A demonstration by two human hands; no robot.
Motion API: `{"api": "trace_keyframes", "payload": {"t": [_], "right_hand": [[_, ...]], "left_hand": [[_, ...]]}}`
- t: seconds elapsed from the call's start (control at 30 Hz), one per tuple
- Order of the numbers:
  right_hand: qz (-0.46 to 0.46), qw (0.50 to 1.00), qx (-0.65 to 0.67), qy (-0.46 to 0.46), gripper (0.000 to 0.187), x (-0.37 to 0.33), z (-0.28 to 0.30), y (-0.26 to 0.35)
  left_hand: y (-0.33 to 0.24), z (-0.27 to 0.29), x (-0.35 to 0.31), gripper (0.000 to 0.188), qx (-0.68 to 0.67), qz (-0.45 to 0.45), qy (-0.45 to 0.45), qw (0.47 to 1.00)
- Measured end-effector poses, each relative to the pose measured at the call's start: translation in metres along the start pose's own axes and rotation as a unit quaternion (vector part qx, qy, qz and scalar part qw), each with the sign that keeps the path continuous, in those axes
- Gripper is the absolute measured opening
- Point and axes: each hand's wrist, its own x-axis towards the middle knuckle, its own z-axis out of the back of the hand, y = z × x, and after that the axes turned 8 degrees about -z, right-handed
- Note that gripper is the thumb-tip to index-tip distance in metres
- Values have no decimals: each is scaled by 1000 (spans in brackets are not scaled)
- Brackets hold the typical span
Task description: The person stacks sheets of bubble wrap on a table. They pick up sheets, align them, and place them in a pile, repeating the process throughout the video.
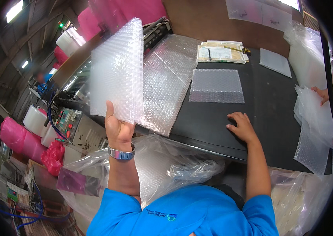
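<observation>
My left hand, with a metal watch on its wrist, grips the lower edge of a stack of clear bubble wrap sheets. The thumb lies against the near face; the other fingers are mostly hidden behind. This stack is held up and tilted above the left part of the table. Under and beside it, a wide length of bubble wrap lies flat. My right hand rests on the black tabletop, fingers apart and slightly bent, holding nothing. Just beyond it lies a single bubble wrap pouch.
Papers with a pen and a yellow tape measure lie at the back. A pouch stack sits back right. Another person's hand touches bubble wrap sheets at the right edge. A machine control panel stands left; a plastic bag hangs below the table.
</observation>
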Motion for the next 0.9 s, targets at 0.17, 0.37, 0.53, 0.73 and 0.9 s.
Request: {"api": "trace_keyframes", "payload": {"t": [0.17,0.37,0.53,0.73,0.9], "right_hand": [[0,1000,12,1,37,-2,1,0],[-2,1000,13,3,37,-2,1,0],[-2,1000,-5,5,38,-1,0,1],[-11,1000,4,0,39,0,-1,0],[-58,939,332,67,69,-17,-3,2]], "left_hand": [[18,-16,-1,48,58,-12,-71,996],[25,-8,1,46,101,-21,-100,990],[23,-3,1,45,64,0,-104,992],[26,10,0,46,37,27,-79,996],[69,36,-25,46,70,82,12,994]]}}
